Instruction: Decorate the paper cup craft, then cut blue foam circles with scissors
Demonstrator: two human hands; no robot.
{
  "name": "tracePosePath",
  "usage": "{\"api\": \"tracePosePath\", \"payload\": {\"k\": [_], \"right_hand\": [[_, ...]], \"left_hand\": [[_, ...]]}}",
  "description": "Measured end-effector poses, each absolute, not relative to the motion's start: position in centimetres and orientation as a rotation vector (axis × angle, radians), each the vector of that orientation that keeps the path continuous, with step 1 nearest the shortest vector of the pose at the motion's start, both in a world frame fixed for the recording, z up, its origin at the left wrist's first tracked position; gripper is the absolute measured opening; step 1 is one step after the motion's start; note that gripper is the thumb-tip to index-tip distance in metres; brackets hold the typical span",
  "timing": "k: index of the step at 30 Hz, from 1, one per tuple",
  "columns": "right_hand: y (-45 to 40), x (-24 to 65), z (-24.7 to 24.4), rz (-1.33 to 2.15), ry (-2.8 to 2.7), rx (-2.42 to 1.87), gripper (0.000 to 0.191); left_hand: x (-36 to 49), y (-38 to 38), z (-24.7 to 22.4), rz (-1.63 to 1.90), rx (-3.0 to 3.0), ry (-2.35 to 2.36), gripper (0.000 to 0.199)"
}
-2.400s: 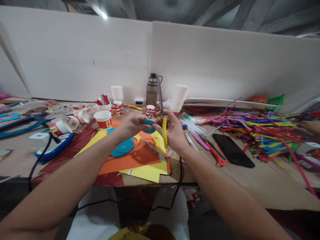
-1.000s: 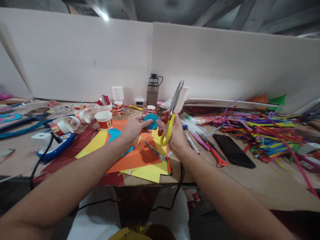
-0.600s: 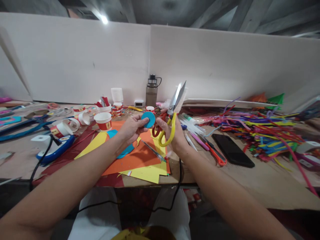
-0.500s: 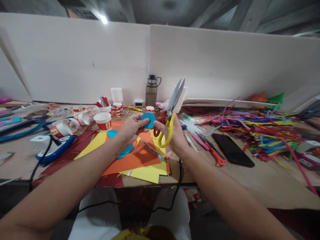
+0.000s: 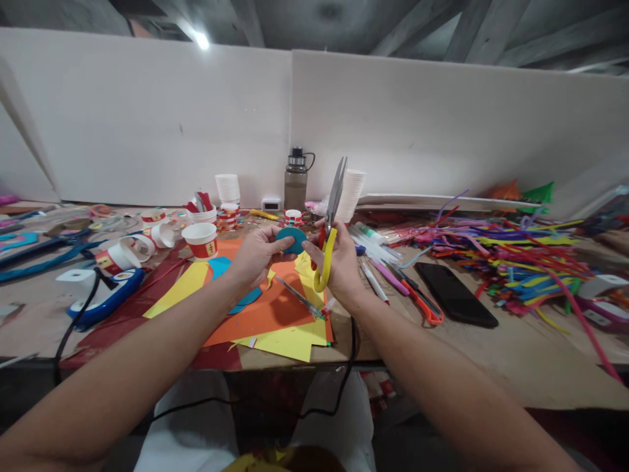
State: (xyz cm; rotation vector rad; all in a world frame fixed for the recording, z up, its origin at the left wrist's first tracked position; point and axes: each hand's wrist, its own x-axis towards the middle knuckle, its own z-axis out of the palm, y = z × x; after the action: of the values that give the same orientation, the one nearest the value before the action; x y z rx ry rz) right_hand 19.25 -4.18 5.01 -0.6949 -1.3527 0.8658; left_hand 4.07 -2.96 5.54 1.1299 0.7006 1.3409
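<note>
A round blue paper disc is pinched between the thumb and fingers of my left hand. My right hand is wrapped round scissors with yellow and red handles, their blades pointing up and nearly together. The right thumb and fingertip also meet the disc's right edge. Below both hands lie orange paper, yellow sheets and more blue paper, with a thin clear pen across the orange sheet.
Paper cups and a blue tape dispenser stand on the left. A bottle is at the back. To the right are a black phone, an orange-handled tool and a pile of coloured pipe cleaners.
The scissors have turned in my right hand, so their blades look narrower and more upright. The disc has tilted slightly and looks flatter and darker.
</note>
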Motion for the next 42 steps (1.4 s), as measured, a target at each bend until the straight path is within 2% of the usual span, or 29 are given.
{"api": "tracePosePath", "payload": {"k": [10, 17, 24, 32, 42], "right_hand": [[-4.3, 19.1, 5.2, 0.912, -1.34, -0.698, 0.042], [-4.2, 19.5, 5.3, 0.934, -1.443, -0.77, 0.032], [-3.3, 19.7, 4.3, 0.955, -1.493, -0.747, 0.035], [-4.4, 19.1, 5.2, 0.993, -1.5, -0.723, 0.038], [-3.9, 19.1, 4.8, 0.995, -1.425, -0.791, 0.04]], "left_hand": [[4.2, -2.7, 5.3, 1.392, 1.111, 0.636, 0.028], [3.1, -2.1, 6.4, 1.349, 0.999, 0.68, 0.015], [2.3, -1.0, 6.4, 1.306, 0.799, 0.729, 0.003], [3.0, -1.7, 5.7, 1.187, 0.944, 0.653, 0.01], [3.6, -2.7, 6.0, 1.392, 1.154, 0.68, 0.024]]}}
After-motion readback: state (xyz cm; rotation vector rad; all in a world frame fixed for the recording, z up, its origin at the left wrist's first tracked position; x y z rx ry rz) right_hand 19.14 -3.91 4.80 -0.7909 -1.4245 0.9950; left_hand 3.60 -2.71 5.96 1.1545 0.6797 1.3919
